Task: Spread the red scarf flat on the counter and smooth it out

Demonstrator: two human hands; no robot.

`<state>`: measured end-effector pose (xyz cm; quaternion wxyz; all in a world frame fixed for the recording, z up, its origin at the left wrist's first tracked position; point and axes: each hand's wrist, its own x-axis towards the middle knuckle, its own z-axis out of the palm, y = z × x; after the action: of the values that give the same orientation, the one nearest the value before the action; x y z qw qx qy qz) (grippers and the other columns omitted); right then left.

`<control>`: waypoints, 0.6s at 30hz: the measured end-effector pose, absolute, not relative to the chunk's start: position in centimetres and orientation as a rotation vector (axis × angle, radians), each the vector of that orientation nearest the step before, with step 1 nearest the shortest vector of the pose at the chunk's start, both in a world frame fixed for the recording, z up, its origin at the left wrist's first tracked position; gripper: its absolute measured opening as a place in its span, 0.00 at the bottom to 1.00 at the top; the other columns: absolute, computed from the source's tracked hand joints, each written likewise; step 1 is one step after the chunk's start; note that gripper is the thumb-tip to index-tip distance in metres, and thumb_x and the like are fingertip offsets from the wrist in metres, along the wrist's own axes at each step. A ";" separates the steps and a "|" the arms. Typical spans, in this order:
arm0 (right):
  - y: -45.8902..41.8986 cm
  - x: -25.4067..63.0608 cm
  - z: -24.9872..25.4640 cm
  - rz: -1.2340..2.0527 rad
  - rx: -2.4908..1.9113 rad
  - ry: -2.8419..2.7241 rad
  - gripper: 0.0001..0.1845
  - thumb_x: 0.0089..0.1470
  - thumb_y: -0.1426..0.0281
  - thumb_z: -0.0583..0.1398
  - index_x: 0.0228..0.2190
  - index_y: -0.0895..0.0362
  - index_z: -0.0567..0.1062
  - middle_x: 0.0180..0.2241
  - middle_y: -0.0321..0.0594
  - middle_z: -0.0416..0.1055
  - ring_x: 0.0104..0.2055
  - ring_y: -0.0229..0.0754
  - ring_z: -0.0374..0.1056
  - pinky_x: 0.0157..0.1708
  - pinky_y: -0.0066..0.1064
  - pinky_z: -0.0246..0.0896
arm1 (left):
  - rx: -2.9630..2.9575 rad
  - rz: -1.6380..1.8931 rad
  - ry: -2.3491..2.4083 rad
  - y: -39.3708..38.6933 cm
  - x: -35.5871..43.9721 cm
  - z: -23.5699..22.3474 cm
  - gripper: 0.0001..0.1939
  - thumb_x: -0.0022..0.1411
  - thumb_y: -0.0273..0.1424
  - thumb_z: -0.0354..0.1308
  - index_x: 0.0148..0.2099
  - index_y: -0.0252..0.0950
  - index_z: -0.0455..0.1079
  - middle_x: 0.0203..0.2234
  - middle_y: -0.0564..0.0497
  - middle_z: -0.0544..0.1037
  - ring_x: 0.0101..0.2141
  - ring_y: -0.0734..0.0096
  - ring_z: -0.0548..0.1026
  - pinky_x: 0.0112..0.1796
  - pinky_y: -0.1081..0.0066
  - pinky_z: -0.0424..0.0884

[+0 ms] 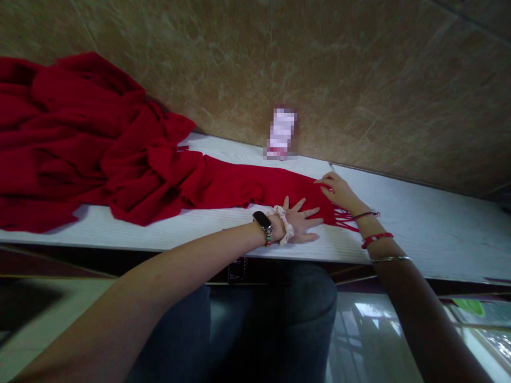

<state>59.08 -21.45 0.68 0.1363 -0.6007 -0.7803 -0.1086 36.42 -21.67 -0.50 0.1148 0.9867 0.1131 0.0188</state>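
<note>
The left arm (pixel 187 260) crosses the counter's (pixel 423 229) near edge, the left hand (pixel 300 222) palm down, fingers spread. The right arm (pixel 403 287) angles in too, the right hand (pixel 340 192) nearer the far edge, fingers partly bent.

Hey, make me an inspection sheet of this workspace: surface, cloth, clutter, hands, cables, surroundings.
Surface: white tabletop, long and narrow, partly covered.
Cloth: red cloth, heaped at picture left, flatter near the hands; fringe at its end.
Clutter: blurred phone-like object, apparently leaning on the wall.
Hands: left hand spread over the cloth's edge; right hand at the fringed end.
Cables: nothing seen.
Surroundings: wall behind, glossy floor below.
</note>
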 end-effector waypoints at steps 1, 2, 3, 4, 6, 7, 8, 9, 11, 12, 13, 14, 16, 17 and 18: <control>-21.3 58.8 0.6 -0.230 -1.689 -2.331 0.17 0.50 0.75 0.51 0.41 0.56 0.73 0.37 0.44 0.67 0.41 0.43 0.64 0.43 0.38 0.61 | 2.896 0.074 0.325 -21.6 36.4 -0.6 0.27 0.60 0.48 0.38 0.60 0.49 0.50 0.61 0.54 0.49 0.58 0.42 0.43 0.48 0.33 0.41; -21.1 58.7 0.3 -0.163 -1.656 -2.385 0.18 0.51 0.74 0.50 0.42 0.55 0.72 0.38 0.44 0.68 0.41 0.43 0.64 0.44 0.38 0.61 | 2.899 0.091 0.325 -21.6 36.3 -0.7 0.27 0.60 0.48 0.38 0.60 0.49 0.51 0.61 0.54 0.49 0.58 0.43 0.43 0.48 0.33 0.41; -20.9 58.6 0.0 -0.128 -1.647 -2.410 0.18 0.52 0.74 0.49 0.43 0.55 0.71 0.39 0.44 0.68 0.43 0.43 0.64 0.45 0.39 0.61 | 2.901 0.104 0.329 -21.5 36.3 -0.7 0.27 0.60 0.47 0.38 0.60 0.49 0.51 0.61 0.55 0.49 0.58 0.43 0.44 0.48 0.33 0.41; -20.6 58.8 -0.3 -0.124 -1.661 -2.405 0.19 0.53 0.73 0.49 0.45 0.56 0.70 0.42 0.45 0.68 0.45 0.43 0.64 0.47 0.40 0.59 | 2.900 0.112 0.334 -21.5 36.2 -0.8 0.26 0.60 0.47 0.38 0.60 0.49 0.50 0.61 0.55 0.49 0.59 0.44 0.44 0.48 0.33 0.40; -20.2 59.3 -1.1 -0.160 -1.754 -2.334 0.20 0.56 0.70 0.47 0.48 0.56 0.67 0.47 0.46 0.66 0.50 0.43 0.61 0.50 0.43 0.57 | 2.895 0.116 0.343 -21.6 36.1 -0.8 0.26 0.61 0.46 0.39 0.60 0.48 0.50 0.60 0.55 0.49 0.59 0.45 0.44 0.48 0.33 0.40; -19.9 59.7 -1.5 -0.177 -1.821 -2.286 0.20 0.57 0.69 0.46 0.50 0.55 0.65 0.50 0.46 0.64 0.52 0.44 0.59 0.51 0.46 0.55 | 2.891 0.112 0.347 -21.6 36.1 -0.8 0.26 0.61 0.46 0.39 0.60 0.48 0.50 0.60 0.56 0.49 0.59 0.45 0.43 0.48 0.33 0.40; -19.8 60.0 -1.8 -0.192 -1.892 -2.239 0.21 0.57 0.69 0.45 0.51 0.54 0.64 0.52 0.45 0.63 0.54 0.45 0.58 0.51 0.50 0.53 | 2.887 0.109 0.352 -21.6 36.0 -0.8 0.26 0.60 0.46 0.39 0.60 0.48 0.50 0.61 0.56 0.49 0.59 0.45 0.43 0.48 0.33 0.40; -19.6 60.3 -2.0 -0.208 -1.959 -2.194 0.21 0.57 0.68 0.45 0.51 0.52 0.63 0.53 0.44 0.62 0.55 0.47 0.56 0.51 0.54 0.51 | 2.883 0.105 0.353 -21.6 36.0 -0.8 0.26 0.60 0.46 0.39 0.60 0.48 0.50 0.61 0.55 0.49 0.59 0.45 0.43 0.48 0.33 0.40; -19.6 60.8 -2.0 -0.257 -2.059 -2.120 0.20 0.57 0.68 0.45 0.50 0.52 0.64 0.54 0.45 0.61 0.56 0.50 0.55 0.51 0.60 0.47 | 2.874 0.103 0.345 -21.6 36.0 -0.8 0.27 0.60 0.46 0.39 0.60 0.48 0.50 0.61 0.55 0.48 0.59 0.45 0.43 0.48 0.33 0.40; -19.6 60.9 -1.8 -0.289 -2.079 -2.092 0.20 0.57 0.68 0.46 0.50 0.53 0.64 0.54 0.46 0.61 0.56 0.51 0.54 0.50 0.60 0.46 | 2.872 0.105 0.343 -21.6 36.0 -0.8 0.27 0.60 0.47 0.39 0.60 0.49 0.50 0.61 0.55 0.48 0.59 0.45 0.42 0.48 0.33 0.40; -19.8 61.0 -1.5 -0.320 -2.077 -2.070 0.20 0.57 0.68 0.46 0.50 0.55 0.65 0.54 0.48 0.60 0.57 0.52 0.54 0.51 0.60 0.47 | 2.872 0.108 0.340 -21.6 36.0 -0.8 0.27 0.60 0.47 0.39 0.60 0.49 0.50 0.61 0.55 0.48 0.59 0.45 0.42 0.48 0.33 0.40; -20.0 60.9 -1.2 -0.343 -2.053 -2.053 0.20 0.56 0.68 0.47 0.50 0.56 0.65 0.54 0.49 0.60 0.57 0.52 0.53 0.51 0.58 0.48 | 2.873 0.112 0.341 -21.6 36.0 -0.8 0.27 0.60 0.47 0.39 0.60 0.49 0.50 0.61 0.55 0.48 0.59 0.45 0.42 0.48 0.33 0.40; -20.7 60.7 -0.6 -0.334 -1.962 -2.057 0.22 0.56 0.67 0.48 0.51 0.58 0.63 0.55 0.50 0.59 0.57 0.49 0.53 0.53 0.51 0.50 | 2.881 0.124 0.347 -21.6 36.1 -0.9 0.27 0.60 0.47 0.39 0.60 0.49 0.50 0.61 0.55 0.48 0.59 0.45 0.42 0.48 0.33 0.39; -21.1 60.5 -0.4 -0.295 -1.914 -2.089 0.22 0.56 0.67 0.48 0.52 0.58 0.63 0.55 0.49 0.59 0.57 0.47 0.54 0.53 0.48 0.52 | 2.883 0.129 0.342 -21.5 36.1 -1.0 0.27 0.60 0.47 0.39 0.60 0.48 0.50 0.61 0.55 0.49 0.59 0.44 0.42 0.48 0.33 0.39; -21.5 60.3 -0.4 -0.241 -1.879 -2.138 0.22 0.56 0.66 0.49 0.52 0.57 0.62 0.54 0.48 0.60 0.56 0.46 0.55 0.54 0.45 0.53 | 2.884 0.131 0.334 -21.5 36.1 -1.1 0.27 0.60 0.47 0.38 0.60 0.48 0.50 0.61 0.55 0.49 0.59 0.44 0.42 0.48 0.33 0.39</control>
<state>60.35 -21.52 -0.40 0.1423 -0.6510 -0.7409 -0.0836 36.09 -21.51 -1.07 0.1175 0.9855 0.1140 0.0447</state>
